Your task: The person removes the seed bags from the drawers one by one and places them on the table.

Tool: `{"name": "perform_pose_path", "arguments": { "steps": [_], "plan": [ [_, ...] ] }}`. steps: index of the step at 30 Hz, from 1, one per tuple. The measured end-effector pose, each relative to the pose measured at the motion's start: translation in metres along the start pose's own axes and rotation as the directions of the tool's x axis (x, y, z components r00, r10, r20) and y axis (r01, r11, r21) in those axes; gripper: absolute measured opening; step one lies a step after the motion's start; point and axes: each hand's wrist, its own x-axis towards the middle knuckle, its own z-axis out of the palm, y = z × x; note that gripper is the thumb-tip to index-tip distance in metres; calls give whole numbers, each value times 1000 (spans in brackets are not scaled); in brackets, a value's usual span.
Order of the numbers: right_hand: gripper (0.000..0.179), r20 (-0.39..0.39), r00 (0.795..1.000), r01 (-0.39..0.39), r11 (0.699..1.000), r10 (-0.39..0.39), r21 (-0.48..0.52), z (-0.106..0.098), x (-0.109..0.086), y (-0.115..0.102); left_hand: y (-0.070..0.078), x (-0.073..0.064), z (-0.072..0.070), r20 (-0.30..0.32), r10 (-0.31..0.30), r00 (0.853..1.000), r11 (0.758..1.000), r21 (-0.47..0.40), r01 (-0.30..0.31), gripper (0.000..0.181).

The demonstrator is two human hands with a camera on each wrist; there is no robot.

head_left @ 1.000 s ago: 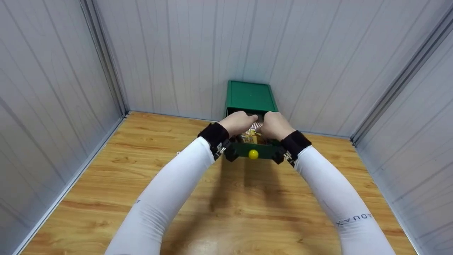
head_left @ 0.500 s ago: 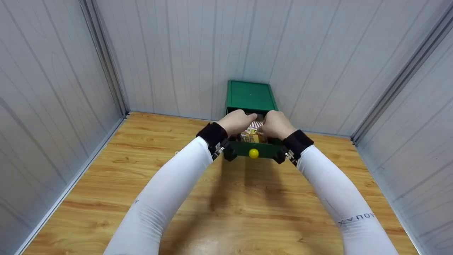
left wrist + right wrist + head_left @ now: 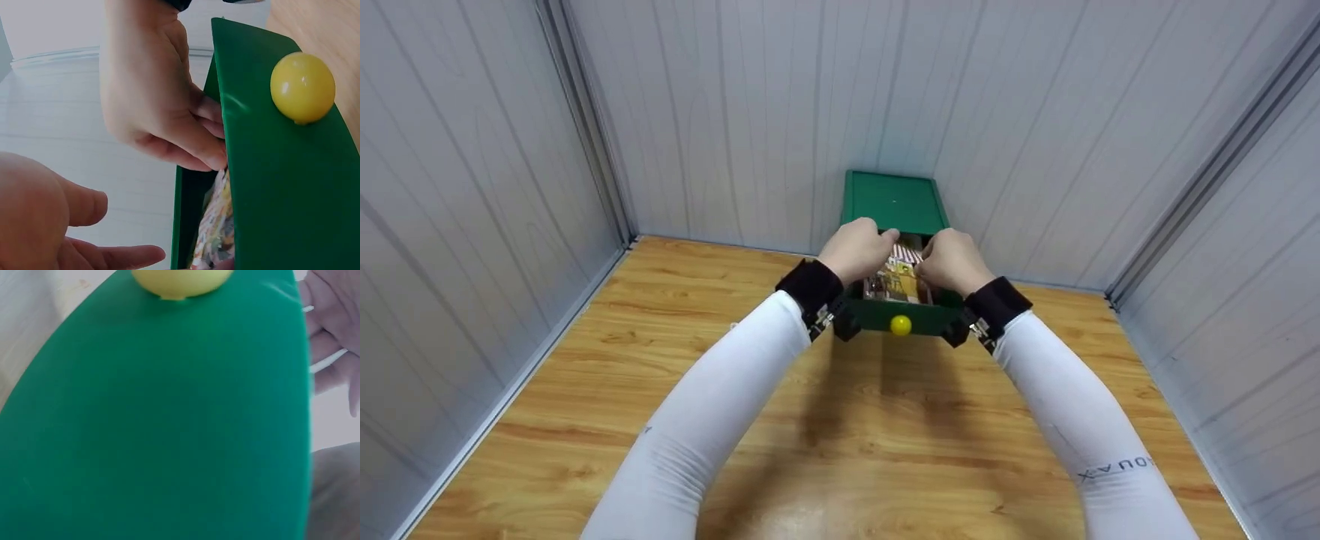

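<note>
A green drawer box stands against the back wall, its drawer pulled out. A round yellow knob sits on the drawer front. Inside lies a printed, crinkly plastic packet with red-and-white stripes and yellow parts. My right hand reaches into the drawer at the packet's right side; in the left wrist view its curled fingertips pinch the packet's edge. My left hand is over the drawer's left side, and the right wrist view shows its palm with the fingers apart, holding nothing.
The box stands on a wood-grain floor. Pale panel walls enclose it at the back and both sides. A tiny pale item lies on the floor beside the left sleeve.
My left hand has lifted slightly up and away from the packet. My right hand has shifted a little right, and more of the packet shows between the hands.
</note>
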Motion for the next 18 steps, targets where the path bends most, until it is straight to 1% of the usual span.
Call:
{"name": "perform_pose_path", "arguments": {
  "steps": [3, 5, 7, 9, 10, 14, 16, 18],
  "plan": [
    [20, -3, 1000, -22, 998, 22, 62, -2, -1, 1, -4, 0, -4, -26, -21, 999, 999, -30, 20, 49],
    [14, -4, 999, -36, 994, 37, 106, -3, -2, 2, -8, 0, -6, -48, -26, 999, 997, -67, 22, 47],
    [14, -7, 999, -53, 988, 54, 144, -5, -2, 4, -12, 0, -8, -70, -15, 997, 994, -105, 8, 43],
    [20, -11, 997, -70, 979, 74, 191, -6, -2, 6, -16, 1, -9, -94, 7, 996, 992, -122, -18, 38],
    [22, -12, 997, -78, 973, 83, 219, -7, -2, 6, -18, 1, -9, -105, 20, 994, 991, -127, -33, 39],
    [27, -8, 994, -97, 938, 106, 334, -9, -4, 10, -26, 4, -9, -141, 70, 988, 991, -103, -85, 58],
    [27, -3, 994, -101, 920, 110, 379, -9, -6, 11, -28, 5, -8, -151, 85, 985, 991, -92, -99, 59],
    [27, 7, 993, -110, 905, 118, 412, -9, -7, 11, -30, 6, -6, -158, 94, 983, 991, -76, -107, 54]
  ]
}}
